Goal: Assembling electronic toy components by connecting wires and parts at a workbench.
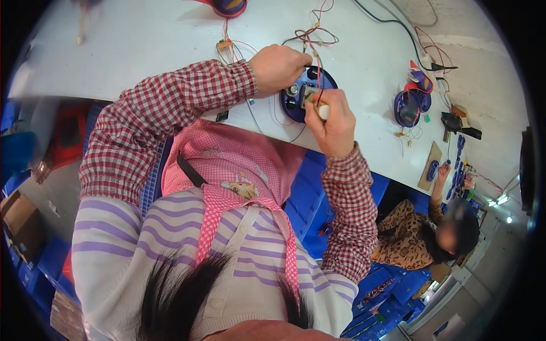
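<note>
Blue housing [294,113] is part-hidden by the right hand [334,121] gripping a white-ended tool [323,111], left hand's [278,67] hold unclear.

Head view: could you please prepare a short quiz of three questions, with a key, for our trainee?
1. True or false: the left hand grips the small object with a rounded white end.
2. Which pattern do the fabric sleeves on both forearms have? A) plain green; B) red-and-white check; C) black stripes.
3. At which object do both hands meet?

Key: 1. False; the right hand grips it. 2. B. 3. The dark blue oval plastic housing.
</note>
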Demonstrator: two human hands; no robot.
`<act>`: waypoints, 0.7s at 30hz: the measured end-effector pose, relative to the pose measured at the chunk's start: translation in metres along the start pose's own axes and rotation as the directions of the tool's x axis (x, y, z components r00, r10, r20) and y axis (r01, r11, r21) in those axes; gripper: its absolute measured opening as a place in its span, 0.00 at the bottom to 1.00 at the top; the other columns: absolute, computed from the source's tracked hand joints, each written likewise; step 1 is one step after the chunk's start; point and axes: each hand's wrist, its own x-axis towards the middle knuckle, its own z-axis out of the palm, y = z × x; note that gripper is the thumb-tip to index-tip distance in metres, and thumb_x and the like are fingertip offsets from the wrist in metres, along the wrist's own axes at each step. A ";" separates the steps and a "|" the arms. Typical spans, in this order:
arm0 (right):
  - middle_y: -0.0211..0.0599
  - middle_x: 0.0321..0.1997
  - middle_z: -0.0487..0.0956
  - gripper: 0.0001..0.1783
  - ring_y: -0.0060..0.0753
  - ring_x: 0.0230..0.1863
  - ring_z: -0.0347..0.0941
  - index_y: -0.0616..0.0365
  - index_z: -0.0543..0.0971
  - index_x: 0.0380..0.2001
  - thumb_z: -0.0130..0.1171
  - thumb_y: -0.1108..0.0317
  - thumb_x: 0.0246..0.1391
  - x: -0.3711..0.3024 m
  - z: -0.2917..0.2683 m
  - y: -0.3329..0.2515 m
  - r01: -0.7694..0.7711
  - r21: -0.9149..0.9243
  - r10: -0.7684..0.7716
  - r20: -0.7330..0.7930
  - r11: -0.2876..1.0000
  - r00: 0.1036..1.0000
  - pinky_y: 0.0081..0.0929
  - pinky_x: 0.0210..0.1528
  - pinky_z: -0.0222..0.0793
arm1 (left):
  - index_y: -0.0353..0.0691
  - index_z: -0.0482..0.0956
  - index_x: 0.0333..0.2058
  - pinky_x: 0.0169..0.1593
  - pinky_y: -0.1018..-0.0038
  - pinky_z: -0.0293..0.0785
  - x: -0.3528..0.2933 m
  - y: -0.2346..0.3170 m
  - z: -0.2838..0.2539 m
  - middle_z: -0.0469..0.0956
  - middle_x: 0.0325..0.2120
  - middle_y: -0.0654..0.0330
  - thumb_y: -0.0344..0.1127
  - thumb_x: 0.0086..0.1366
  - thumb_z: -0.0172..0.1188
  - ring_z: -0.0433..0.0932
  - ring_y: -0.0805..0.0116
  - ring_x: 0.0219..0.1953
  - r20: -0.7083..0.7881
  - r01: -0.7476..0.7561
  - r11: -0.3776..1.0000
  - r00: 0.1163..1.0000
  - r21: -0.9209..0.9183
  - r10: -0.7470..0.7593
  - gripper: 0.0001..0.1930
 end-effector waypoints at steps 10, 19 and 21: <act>0.34 0.29 0.70 0.10 0.27 0.25 0.65 0.60 0.72 0.32 0.60 0.76 0.44 0.008 -0.001 0.009 -0.111 0.093 0.103 0.086 0.989 0.991 0.21 0.27 0.64 | 0.43 0.76 0.40 0.30 0.69 0.71 -0.008 0.004 -0.026 0.75 0.24 0.59 0.35 0.60 0.54 0.73 0.60 0.23 -0.253 -0.172 0.978 0.947 0.114 0.196 0.10; 0.39 0.35 0.71 0.16 0.29 0.34 0.65 0.64 0.73 0.37 0.63 0.74 0.43 -0.028 0.008 -0.049 -0.057 0.165 0.114 -0.358 0.985 0.927 0.23 0.36 0.65 | 0.36 0.73 0.42 0.28 0.80 0.68 -0.148 0.006 -0.059 0.72 0.24 0.61 0.33 0.58 0.58 0.69 0.73 0.23 -0.080 -0.095 0.989 0.991 0.117 0.105 0.13; 0.38 0.34 0.72 0.15 0.28 0.30 0.66 0.64 0.73 0.38 0.61 0.75 0.44 -0.041 0.017 -0.061 -0.039 0.194 0.063 -0.119 0.980 0.991 0.19 0.32 0.65 | 0.36 0.72 0.42 0.29 0.82 0.69 -0.155 0.003 -0.051 0.73 0.26 0.60 0.31 0.59 0.57 0.71 0.74 0.25 -0.101 0.013 1.000 0.995 -0.004 -0.013 0.12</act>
